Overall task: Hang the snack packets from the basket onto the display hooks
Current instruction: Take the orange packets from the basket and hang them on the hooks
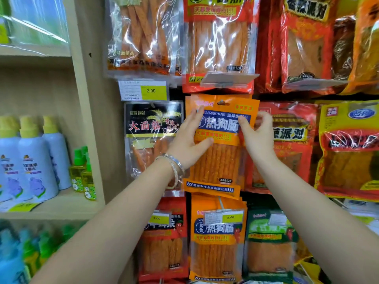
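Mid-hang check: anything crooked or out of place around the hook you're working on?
Yes. The clear price-tag holder just above the orange packet is flipped up, showing its edge, while the 2.00 tag to its left faces forward. The packet, pinched by the right hand, sits slightly tilted.

Bright, even shop light fills the view, its source out of frame; shadows are faint and soft-edged, with dark gaps only between the packet rows; white glare streaks cross the clear-film packets (141, 35) in the top row; print on the orange snack packet (219, 160) and the yellow price tag (153, 90) reads sharp; the left hand (188, 138) looks slightly smeared at the fingers; the wooden shelf upright (86, 119) bows with wide-angle distortion; the bottles (12, 253) at lower left blur heavily.
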